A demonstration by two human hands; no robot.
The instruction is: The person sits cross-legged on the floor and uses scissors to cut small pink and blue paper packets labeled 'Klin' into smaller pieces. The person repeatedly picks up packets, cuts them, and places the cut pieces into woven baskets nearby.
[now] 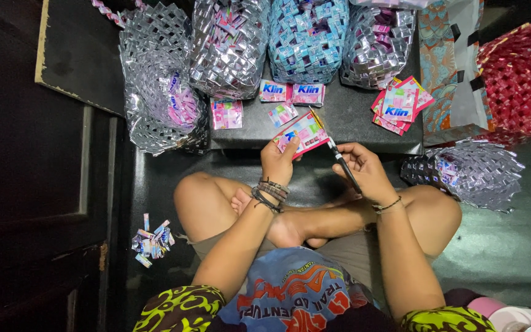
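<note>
I sit cross-legged on a dark floor. My left hand (278, 161) holds a pink sachet wrapper (305, 132) by its lower left corner, tilted up to the right. My right hand (367, 169) grips a pair of black-handled scissors (338, 155); the blades point up-left and meet the wrapper's right edge. Both hands hover over the front edge of a low black table (351, 123).
On the table lie loose pink wrappers (291, 93) and a stack of them (399, 103). Woven foil baskets (228, 43) stand behind, at left (158, 92) and at right (468, 172). A red woven bag (520, 80) is far right. Folded scraps (150, 241) lie by my left knee.
</note>
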